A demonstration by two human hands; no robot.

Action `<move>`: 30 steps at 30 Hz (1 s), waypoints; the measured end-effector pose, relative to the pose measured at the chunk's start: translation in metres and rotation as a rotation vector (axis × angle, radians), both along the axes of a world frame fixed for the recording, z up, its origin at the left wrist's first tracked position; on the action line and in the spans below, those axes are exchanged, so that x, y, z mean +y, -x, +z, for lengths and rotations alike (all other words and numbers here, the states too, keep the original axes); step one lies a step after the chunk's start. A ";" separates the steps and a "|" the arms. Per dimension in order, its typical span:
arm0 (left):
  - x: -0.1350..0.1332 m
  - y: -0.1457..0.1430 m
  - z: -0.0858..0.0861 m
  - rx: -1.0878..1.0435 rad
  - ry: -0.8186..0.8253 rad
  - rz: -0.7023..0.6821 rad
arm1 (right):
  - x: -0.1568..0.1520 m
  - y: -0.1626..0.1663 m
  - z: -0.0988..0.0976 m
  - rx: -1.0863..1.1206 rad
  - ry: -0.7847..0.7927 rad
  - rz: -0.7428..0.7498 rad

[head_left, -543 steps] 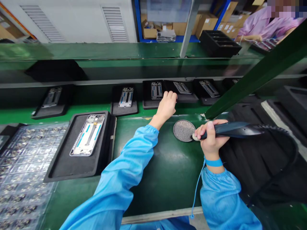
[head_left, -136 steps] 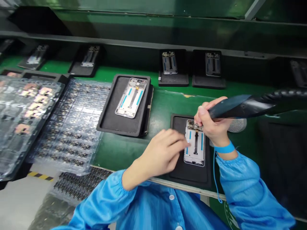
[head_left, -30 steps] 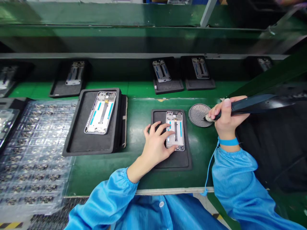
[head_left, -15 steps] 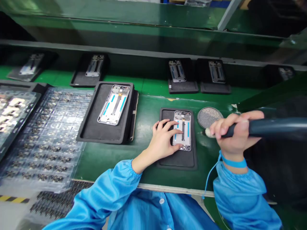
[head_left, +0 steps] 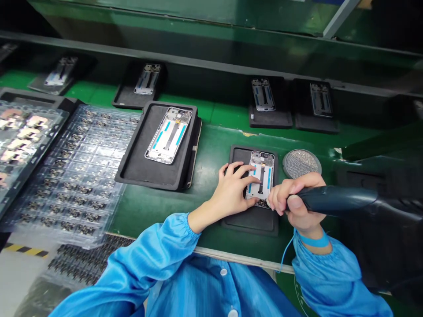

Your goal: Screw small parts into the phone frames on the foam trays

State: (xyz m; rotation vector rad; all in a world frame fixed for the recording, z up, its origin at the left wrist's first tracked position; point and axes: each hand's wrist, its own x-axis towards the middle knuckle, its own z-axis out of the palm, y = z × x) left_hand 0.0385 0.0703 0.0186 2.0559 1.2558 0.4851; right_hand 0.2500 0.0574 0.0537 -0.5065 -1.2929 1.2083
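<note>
The left hand [head_left: 231, 190] lies palm-down on a phone frame [head_left: 260, 179], fingers spread and lightly curved across the frame's face, pressing rather than gripping. The forearm reaches in from the lower left in a blue sleeve [head_left: 148, 251]. The right hand [head_left: 299, 202] sits just right of the frame's lower end, closed around a dark handheld tool [head_left: 330, 198], with the thumb along its barrel and a blue wrist strap [head_left: 313, 241] at the wrist. The tool's pale tip [head_left: 268, 203] is at the frame's lower right edge, though the fingers partly hide it; whether it touches the frame I cannot tell. The tool's rear end fades into the dark area at the right.

The frame rests in a black tray [head_left: 253, 224] on a green bench [head_left: 211, 158]. A round mesh disc [head_left: 301, 164] lies just beyond the frame, to its right. Left of the frame sits a second phone frame [head_left: 168, 135] in a larger tray [head_left: 155, 180], and further left, clear blister trays [head_left: 76, 176] of small parts — too small to identify.
</note>
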 end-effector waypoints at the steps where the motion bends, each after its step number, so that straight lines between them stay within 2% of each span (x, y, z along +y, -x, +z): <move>1: 0.000 0.000 0.000 0.003 0.002 0.001 | -0.001 0.000 0.000 -0.001 -0.004 0.004; 18: -0.001 0.000 0.004 0.041 -0.007 -0.022 | -0.005 0.004 0.002 -0.030 0.023 -0.044; 21: -0.019 0.001 0.012 0.110 -0.044 -0.061 | -0.006 0.005 0.000 -0.069 0.026 -0.052; 25: -0.060 -0.006 0.019 0.271 -0.116 -0.133 | -0.009 0.004 -0.007 -0.067 0.032 -0.035; 30: -0.093 -0.013 0.008 0.518 -0.167 -0.164 | -0.011 0.006 -0.013 -0.073 -0.011 -0.048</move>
